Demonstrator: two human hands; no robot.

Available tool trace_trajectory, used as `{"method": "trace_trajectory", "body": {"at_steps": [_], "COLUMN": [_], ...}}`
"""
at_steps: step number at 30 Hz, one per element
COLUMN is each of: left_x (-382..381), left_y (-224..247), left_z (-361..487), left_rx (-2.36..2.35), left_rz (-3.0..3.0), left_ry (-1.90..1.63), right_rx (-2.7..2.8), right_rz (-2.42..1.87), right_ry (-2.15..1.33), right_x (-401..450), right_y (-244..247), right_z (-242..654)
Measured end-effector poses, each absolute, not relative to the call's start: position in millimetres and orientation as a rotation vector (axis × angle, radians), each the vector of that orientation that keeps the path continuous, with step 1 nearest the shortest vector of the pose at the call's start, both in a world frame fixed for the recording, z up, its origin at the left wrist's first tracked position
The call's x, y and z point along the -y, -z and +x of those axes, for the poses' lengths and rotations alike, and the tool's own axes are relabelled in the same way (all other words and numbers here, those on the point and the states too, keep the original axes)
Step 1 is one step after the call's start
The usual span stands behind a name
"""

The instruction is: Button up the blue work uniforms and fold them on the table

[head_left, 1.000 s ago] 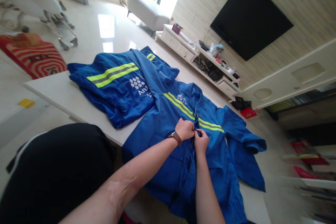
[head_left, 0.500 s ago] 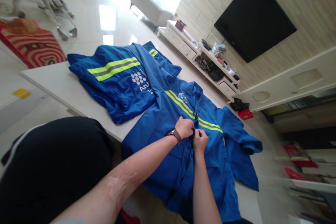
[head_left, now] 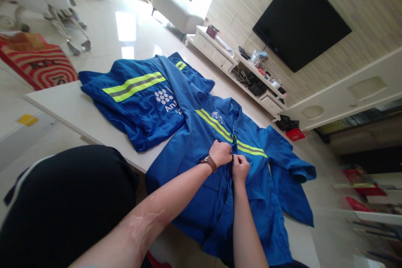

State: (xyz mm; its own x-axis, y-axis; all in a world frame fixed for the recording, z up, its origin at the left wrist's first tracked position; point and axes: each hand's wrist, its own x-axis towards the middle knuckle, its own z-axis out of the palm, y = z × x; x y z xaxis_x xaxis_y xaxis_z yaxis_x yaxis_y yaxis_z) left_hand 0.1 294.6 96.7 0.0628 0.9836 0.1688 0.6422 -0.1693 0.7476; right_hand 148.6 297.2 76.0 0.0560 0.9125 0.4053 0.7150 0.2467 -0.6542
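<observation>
I see the left hand [head_left: 220,153] and right hand [head_left: 240,168] pinching the blue work jacket [head_left: 194,167] at its front opening, below the reflective stripe. It lies on the white worktop [head_left: 59,102], hem past the near edge. I have bare room at the left corner; a folded blue garment [head_left: 122,113] crowds the jacket, a black-clad knee [head_left: 75,201] the edge.

Right grip [head_left: 240,169] more folded; camera view shifted.
Compared with one second ago, the fingers of the right grip curl in more closely at the front of the blue jacket [head_left: 201,146]. Compared with half a second ago, the red-striped bag [head_left: 39,60] appears lower in view and the television [head_left: 302,19] further left.
</observation>
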Motion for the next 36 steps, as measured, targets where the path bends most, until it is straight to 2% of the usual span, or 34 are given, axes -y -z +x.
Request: {"method": "trace_trajectory", "body": {"at_steps": [36], "left_x": [-294.5], "left_y": [-97.7], "left_z": [1.3], "left_rx": [-1.654], "left_rz": [1.871], "left_ry": [-0.91], "right_rx": [1.72], "right_rz": [-1.524], "right_ry": [-0.241], "right_x": [-295.8], "right_y": [-76.0], "right_z": [147.5]}}
